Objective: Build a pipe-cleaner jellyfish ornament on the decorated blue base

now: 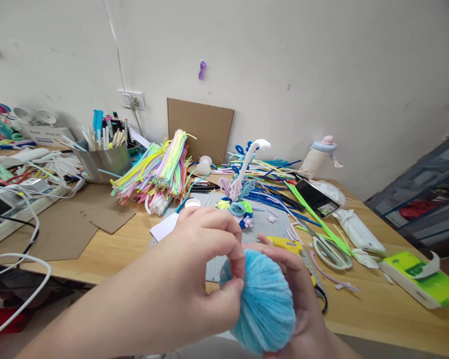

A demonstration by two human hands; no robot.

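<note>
A light blue fuzzy ball [266,301], its strands running lengthwise like chenille stems, is held up in front of me, over the table's near edge. My right hand [303,294] wraps round it from the right and behind. On its left side, my left hand [217,264] pinches with thumb and forefinger against the strands; whether a loose end sits in the pinch is hidden. Beyond the hands stands a chenille-stem figure [243,174] with a tall white curved stem and coloured flowers at its base. A yellow glue gun [286,244] lies partly behind my right hand.
Bundled pastel chenille stems [164,172] lie at the back left beside a metal holder [107,162] of sticks. Rightward are scissors [331,252], a phone [318,197], a bottle [318,154] and a green tissue pack [421,276]. White cables [41,279] loop at the left edge.
</note>
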